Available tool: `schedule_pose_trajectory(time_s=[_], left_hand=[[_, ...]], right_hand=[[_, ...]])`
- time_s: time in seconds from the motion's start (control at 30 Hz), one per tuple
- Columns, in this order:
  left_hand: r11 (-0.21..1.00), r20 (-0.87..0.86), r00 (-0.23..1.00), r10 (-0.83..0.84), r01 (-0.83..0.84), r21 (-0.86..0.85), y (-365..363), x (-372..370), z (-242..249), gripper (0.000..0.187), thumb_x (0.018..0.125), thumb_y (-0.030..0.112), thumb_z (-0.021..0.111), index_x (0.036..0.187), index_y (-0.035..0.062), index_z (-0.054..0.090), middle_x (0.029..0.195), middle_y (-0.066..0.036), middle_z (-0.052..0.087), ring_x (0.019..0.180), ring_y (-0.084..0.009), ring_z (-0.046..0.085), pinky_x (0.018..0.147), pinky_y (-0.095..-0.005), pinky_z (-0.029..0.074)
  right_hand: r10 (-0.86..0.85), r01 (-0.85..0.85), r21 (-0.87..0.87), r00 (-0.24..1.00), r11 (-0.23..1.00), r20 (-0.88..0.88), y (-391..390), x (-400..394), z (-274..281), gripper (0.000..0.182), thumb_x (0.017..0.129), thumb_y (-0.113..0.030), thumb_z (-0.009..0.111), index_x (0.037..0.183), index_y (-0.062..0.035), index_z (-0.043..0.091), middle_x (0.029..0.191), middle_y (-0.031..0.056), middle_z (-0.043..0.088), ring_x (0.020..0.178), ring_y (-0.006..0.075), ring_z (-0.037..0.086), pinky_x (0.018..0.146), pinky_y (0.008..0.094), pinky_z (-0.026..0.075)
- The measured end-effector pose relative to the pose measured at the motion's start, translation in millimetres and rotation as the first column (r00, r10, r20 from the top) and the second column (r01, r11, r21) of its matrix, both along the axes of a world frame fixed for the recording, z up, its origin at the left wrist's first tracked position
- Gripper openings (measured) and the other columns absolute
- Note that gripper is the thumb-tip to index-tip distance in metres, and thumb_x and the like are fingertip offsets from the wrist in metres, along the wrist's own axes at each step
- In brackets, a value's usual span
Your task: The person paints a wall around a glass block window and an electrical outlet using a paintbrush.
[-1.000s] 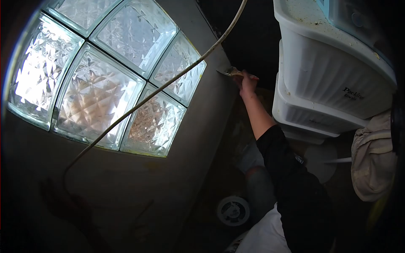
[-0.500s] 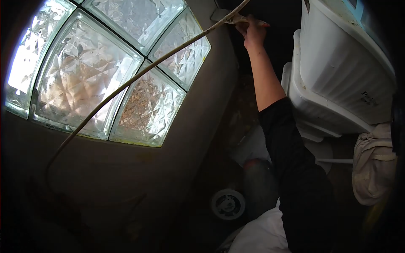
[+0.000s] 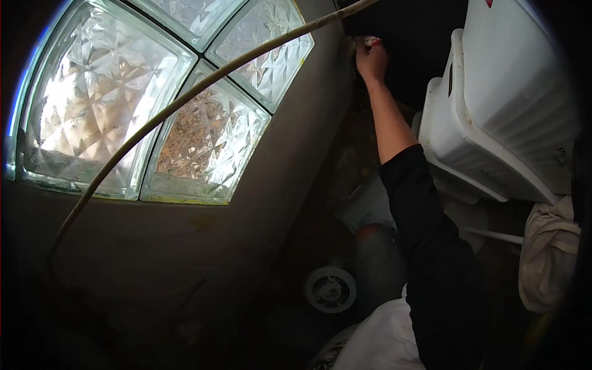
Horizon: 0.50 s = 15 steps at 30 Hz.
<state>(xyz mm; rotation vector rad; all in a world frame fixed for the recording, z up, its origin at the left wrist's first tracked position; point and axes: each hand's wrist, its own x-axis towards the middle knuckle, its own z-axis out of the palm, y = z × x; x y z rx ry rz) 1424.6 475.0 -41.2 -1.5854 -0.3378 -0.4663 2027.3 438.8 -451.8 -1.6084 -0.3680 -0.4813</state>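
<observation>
At one o'clock our right hand (image 3: 372, 63), fingers curled round a red-ended scraper-like tool (image 3: 372, 42) beside the wall (image 3: 287, 157), had turned until only its end showed, hiding any contact, our left hand's fingers unseen.

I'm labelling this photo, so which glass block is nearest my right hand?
The rightmost glass block, its corner pointing toward your right hand. The big left block, top middle block and lower block all sit farther away.
</observation>
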Motion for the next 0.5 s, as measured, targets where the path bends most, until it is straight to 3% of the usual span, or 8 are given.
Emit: schedule_pose_trajectory(time_s=[0.03,0.1,0.17,0.3,0.33,0.43,0.47,0.5], left_hand=[[1.000,-0.002,1.000,0.000,0.000,0.003,-2,0,-1,0.058,0.102,0.040,0.028,0.141,-0.0016,0.041,0.144,-0.023,0.042,0.133,-0.0405,0.041,0.107,-0.0525,0.034],[1.000,-0.006,1.000,-0.003,0.003,0.001,-1,5,-5,0.058,0.102,0.039,0.028,0.141,-0.0020,0.040,0.144,-0.023,0.042,0.133,-0.0408,0.040,0.107,-0.0527,0.034],[1.000,-0.009,1.000,0.008,-0.008,-0.009,-1,5,-5,0.058,0.102,0.039,0.029,0.141,-0.0024,0.040,0.144,-0.023,0.041,0.132,-0.0411,0.040,0.107,-0.0530,0.034],[1.000,-0.001,1.000,0.007,-0.007,-0.008,0,9,-9,0.058,0.102,0.038,0.029,0.141,-0.0031,0.039,0.144,-0.024,0.041,0.132,-0.0417,0.040,0.106,-0.0535,0.033],[1.000,-0.003,1.000,0.014,-0.014,-0.013,-1,8,-8,0.058,0.102,0.038,0.029,0.141,-0.0033,0.039,0.144,-0.024,0.041,0.132,-0.0418,0.040,0.106,-0.0536,0.033],[1.000,0.001,1.000,0.019,-0.019,-0.011,-3,7,-10,0.058,0.102,0.038,0.030,0.141,-0.0039,0.038,0.144,-0.024,0.040,0.132,-0.0423,0.039,0.106,-0.0540,0.033],[1.000,0.000,1.000,0.020,-0.020,-0.010,-3,8,-10,0.058,0.102,0.038,0.030,0.141,-0.0041,0.038,0.144,-0.024,0.040,0.132,-0.0424,0.039,0.106,-0.0541,0.033],[1.000,0.004,1.000,0.016,-0.016,-0.009,-3,9,-10,0.058,0.102,0.038,0.030,0.142,-0.0043,0.038,0.144,-0.024,0.040,0.132,-0.0425,0.039,0.106,-0.0542,0.033]], right_hand=[[-0.005,0.002,0.035,0.997,0.999,0.082,2,5,14,0.027,0.088,-0.029,0.068,0.090,-0.0022,0.069,0.082,0.0162,0.070,0.081,0.0335,0.069,0.072,0.0379,0.053],[0.182,-0.233,0.312,0.966,0.921,0.186,-4,15,37,0.019,0.089,-0.022,0.068,0.090,-0.0023,0.069,0.082,0.0116,0.070,0.078,0.0231,0.070,0.071,0.0324,0.052],[0.287,-0.433,0.406,0.883,0.805,0.372,-12,18,53,0.015,0.092,-0.015,0.067,0.097,-0.0007,0.068,0.087,0.0042,0.069,0.081,0.0085,0.066,0.071,0.0250,0.053],[0.171,-0.313,0.398,0.920,0.862,0.352,-14,9,31,0.012,0.091,-0.014,0.066,0.091,-0.0021,0.068,0.084,0.0084,0.069,0.079,0.0149,0.067,0.071,0.0281,0.051],[0.170,-0.262,0.318,0.942,0.911,0.290,-17,0,16,0.012,0.091,-0.014,0.066,0.092,-0.0018,0.068,0.086,0.0084,0.069,0.080,0.0154,0.067,0.072,0.0282,0.051],[0.204,-0.213,0.222,0.977,0.952,0.065,-20,-24,-58,0.014,0.090,-0.016,0.067,0.092,-0.0023,0.069,0.085,0.0086,0.069,0.079,0.0159,0.067,0.073,0.0290,0.051],[0.209,-0.217,0.219,0.976,0.951,0.062,-19,-26,-84,0.014,0.090,-0.016,0.067,0.092,-0.0023,0.069,0.085,0.0086,0.069,0.079,0.0159,0.067,0.073,0.0290,0.051],[0.146,-0.149,0.104,0.989,0.983,0.038,-19,-28,-111,0.015,0.089,-0.018,0.068,0.092,-0.0027,0.069,0.084,0.0090,0.069,0.079,0.0167,0.067,0.073,0.0294,0.051]])
